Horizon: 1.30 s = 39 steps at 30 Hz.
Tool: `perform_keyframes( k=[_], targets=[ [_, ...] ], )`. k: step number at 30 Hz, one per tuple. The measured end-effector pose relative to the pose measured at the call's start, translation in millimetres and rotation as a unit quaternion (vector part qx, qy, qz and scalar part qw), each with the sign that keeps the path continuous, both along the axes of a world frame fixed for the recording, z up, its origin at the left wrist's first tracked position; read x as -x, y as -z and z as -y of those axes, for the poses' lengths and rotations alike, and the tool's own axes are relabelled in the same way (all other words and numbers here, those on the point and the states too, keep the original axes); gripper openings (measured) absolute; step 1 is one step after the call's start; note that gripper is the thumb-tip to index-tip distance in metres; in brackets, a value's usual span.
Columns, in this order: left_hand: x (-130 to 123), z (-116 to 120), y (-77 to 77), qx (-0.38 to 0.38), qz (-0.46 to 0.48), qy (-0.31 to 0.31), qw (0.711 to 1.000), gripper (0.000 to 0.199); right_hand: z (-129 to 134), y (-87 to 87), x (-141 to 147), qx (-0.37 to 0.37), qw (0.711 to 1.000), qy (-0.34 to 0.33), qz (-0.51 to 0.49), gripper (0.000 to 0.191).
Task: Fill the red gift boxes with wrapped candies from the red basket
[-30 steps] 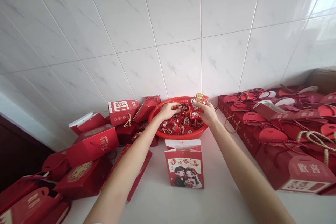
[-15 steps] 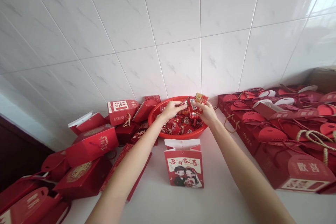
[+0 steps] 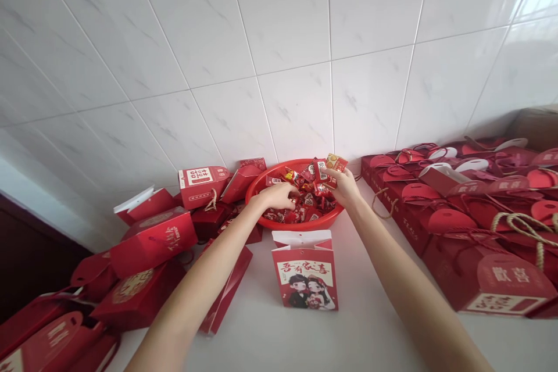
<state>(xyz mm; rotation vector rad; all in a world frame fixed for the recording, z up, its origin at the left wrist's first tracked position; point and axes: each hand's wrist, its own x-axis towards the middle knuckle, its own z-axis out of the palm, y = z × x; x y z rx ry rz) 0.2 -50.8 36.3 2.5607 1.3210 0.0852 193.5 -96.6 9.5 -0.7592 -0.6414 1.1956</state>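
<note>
A red plastic basket (image 3: 322,222) against the wall holds many small red-wrapped sweets (image 3: 307,212). My left hand (image 3: 281,196) is down in its left part, fingers curled at the sweets; what they pinch, if anything, is hidden. Over the basket's right side, my right hand (image 3: 343,185) is closed on several small packets (image 3: 335,164), red ones and one with a gold and red print. In front of the basket, an open-topped red gift box (image 3: 307,279) with a cartoon couple stands upright on the white table.
Red gift boxes (image 3: 152,238) lie piled at the left, one flat box (image 3: 229,290) beneath my left forearm. Rows of closed red boxes (image 3: 492,273) with cord handles fill the right. White tiles (image 3: 292,110) rise behind.
My left hand has moved away from my right hand, down and left into the sweets. My right hand stays nearly in place, still holding packets.
</note>
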Motion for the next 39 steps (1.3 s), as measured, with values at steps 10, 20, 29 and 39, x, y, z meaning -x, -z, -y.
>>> perform_keyframes(
  k=[10,20,29,39],
  targets=[
    [0,-3,2.5,-0.007,0.103,-0.067,0.992,0.032,2,0.1,1,0.003,1.0,0.007,-0.013,0.031],
    [8,-3,9.4,0.144,0.45,-0.072,0.878,0.041,-2,3.2,0,0.002,1.0,0.008,0.0,0.031],
    [4,5,17.9,0.069,0.49,-0.103,0.863,0.046,4,-2.4,2,0.007,1.0,-0.002,-0.001,0.031],
    [4,12,18.2,0.106,0.569,-0.117,0.807,0.038,9,-8.2,5,-0.012,0.999,-0.009,0.034,0.027]
  ],
)
